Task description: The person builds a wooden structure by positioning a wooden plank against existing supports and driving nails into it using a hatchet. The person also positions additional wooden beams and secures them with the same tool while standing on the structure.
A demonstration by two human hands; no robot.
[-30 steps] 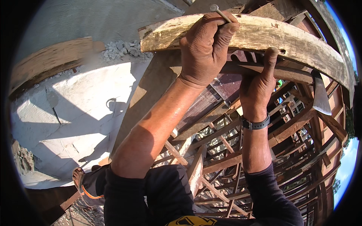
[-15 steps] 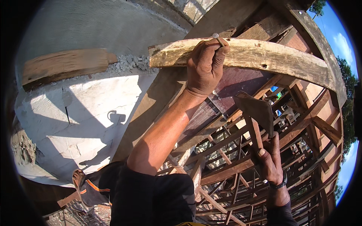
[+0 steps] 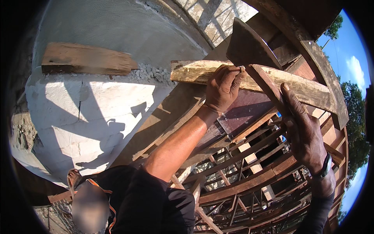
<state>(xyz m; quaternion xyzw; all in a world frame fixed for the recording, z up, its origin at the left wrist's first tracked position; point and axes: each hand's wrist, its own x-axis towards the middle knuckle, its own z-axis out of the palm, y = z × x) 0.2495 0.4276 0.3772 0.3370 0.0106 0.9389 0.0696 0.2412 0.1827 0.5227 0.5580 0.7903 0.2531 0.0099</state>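
My left hand (image 3: 221, 87) pinches a nail (image 3: 242, 68) against the upper face of a weathered pale plank (image 3: 307, 89) running across the top of the framing. My right hand (image 3: 300, 124) is wrapped round the wooden handle (image 3: 264, 82) of a hatchet-like tool with a broad dark metal blade (image 3: 249, 45). The tool's head is up over the plank, its lower end right by the nail and my fingertips; whether it touches the nail I cannot tell.
Open timber framing (image 3: 245, 195) drops away below me. A white block wall (image 3: 62, 109) at left bears a loose wood piece (image 3: 87, 58) and rubble (image 3: 154, 74). A grey rendered surface (image 3: 117, 27) rises behind; trees (image 3: 348, 117) and sky show at right. My sandalled foot (image 3: 73, 175) is lower left.
My right hand and the tool have swung down from the plank, then up to the nail, blade now above the plank. My left hand keeps the nail at the plank; the whole view has shifted.
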